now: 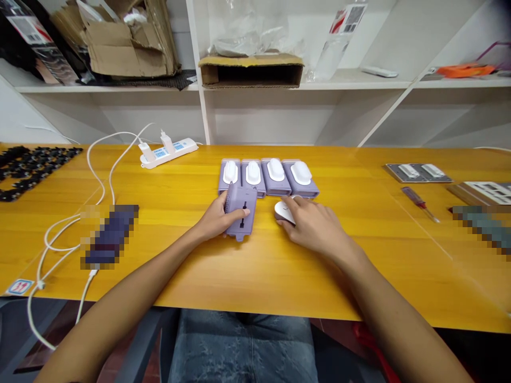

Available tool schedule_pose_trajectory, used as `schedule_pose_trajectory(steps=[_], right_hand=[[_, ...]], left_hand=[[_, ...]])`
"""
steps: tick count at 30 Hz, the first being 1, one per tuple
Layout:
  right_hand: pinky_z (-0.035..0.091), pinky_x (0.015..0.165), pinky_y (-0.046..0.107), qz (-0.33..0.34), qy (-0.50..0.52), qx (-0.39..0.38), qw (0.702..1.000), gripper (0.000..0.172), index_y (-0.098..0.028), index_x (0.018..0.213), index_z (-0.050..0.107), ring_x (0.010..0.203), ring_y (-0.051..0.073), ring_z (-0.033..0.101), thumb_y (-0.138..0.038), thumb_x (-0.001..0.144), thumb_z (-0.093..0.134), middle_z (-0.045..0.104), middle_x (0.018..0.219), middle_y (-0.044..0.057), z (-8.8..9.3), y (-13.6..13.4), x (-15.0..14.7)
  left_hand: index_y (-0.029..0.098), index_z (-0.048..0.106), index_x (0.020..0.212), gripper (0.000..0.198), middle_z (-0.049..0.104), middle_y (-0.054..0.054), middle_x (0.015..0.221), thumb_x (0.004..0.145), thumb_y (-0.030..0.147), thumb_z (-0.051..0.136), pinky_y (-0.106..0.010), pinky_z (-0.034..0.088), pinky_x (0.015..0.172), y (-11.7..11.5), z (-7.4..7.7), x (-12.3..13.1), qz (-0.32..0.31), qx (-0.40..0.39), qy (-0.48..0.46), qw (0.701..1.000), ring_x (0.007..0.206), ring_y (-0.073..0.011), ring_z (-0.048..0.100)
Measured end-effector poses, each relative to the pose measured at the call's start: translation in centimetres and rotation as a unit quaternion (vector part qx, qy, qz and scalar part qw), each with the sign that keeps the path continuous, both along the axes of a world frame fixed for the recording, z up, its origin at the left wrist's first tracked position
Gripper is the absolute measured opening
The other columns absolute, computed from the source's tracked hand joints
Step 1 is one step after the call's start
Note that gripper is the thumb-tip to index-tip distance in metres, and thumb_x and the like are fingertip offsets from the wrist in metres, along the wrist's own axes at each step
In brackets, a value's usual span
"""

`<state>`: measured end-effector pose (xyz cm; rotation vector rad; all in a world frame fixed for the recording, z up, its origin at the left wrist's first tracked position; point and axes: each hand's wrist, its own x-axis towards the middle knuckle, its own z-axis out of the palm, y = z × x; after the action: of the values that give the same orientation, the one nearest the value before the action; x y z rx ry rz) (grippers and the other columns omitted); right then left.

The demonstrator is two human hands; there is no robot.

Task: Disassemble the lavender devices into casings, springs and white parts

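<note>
Left hand gripping a purple case, right hand closed over a white rounded piece.

The left hand (215,217) wraps the purple case (239,205), thumb laid across its flat face beside narrow black slots; the right hand (315,221), fingers curled and thumb tucked under, grips the white rounded piece (284,213) just above the tabletop (255,271). A blue-bordered sticker (21,287), far left of the left hand, bears a red mark (too small to read surely). Beyond both hands, four purple boxes (277,187) stand side by side, each topped with a smooth white oval. The held case has a dotted side and small tab; the tabletop is glossy, yellow-orange, wood-grained.
</note>
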<state>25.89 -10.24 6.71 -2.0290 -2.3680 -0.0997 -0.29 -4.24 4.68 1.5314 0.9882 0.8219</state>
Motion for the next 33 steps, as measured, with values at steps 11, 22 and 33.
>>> schedule_pose_trajectory(steps=[11, 22, 33], right_hand=[[0.056, 0.092, 0.05, 0.074, 0.199, 0.067, 0.975, 0.049, -0.02, 0.145, 0.063, 0.116, 0.041, 0.075, -0.044, 0.103, 0.063, 0.076, 0.139, 0.018, -1.6, 0.2, -0.8], [0.058, 0.099, 0.054, -0.028, 0.434, 0.081, 0.897, 0.056, -0.022, 0.134, 0.069, 0.116, 0.038, 0.073, -0.06, 0.093, 0.073, 0.079, 0.126, 0.015, -3.6, 0.4, -3.2], [0.053, 0.111, 0.064, 0.021, 0.339, 0.086, 0.936, 0.066, -0.019, 0.153, 0.055, 0.136, 0.044, 0.066, -0.05, 0.096, 0.069, 0.068, 0.151, 0.021, -3.9, -0.1, -3.4]], left_hand=[[0.017, 0.065, 0.129, 0.061, 0.075, -0.009, 0.112, 0.082, 0.051, 0.084, -0.032, 0.058, 0.075, 0.0, -0.1, 0.2, 0.026, -0.004, 0.022, 0.999, 0.092, -0.0229, 0.071], [0.016, 0.07, 0.121, 0.057, 0.079, -0.012, 0.119, 0.079, 0.051, 0.084, -0.039, 0.06, 0.091, 0.2, -0.4, 0.4, 0.052, -0.014, 0.0, 0.999, 0.105, -0.0286, 0.075], [0.019, 0.069, 0.133, 0.054, 0.079, -0.013, 0.127, 0.09, 0.049, 0.076, -0.044, 0.058, 0.101, -0.5, 0.6, 0.2, 0.093, 0.1, 0.198, 0.971, 0.114, -0.0328, 0.075]])
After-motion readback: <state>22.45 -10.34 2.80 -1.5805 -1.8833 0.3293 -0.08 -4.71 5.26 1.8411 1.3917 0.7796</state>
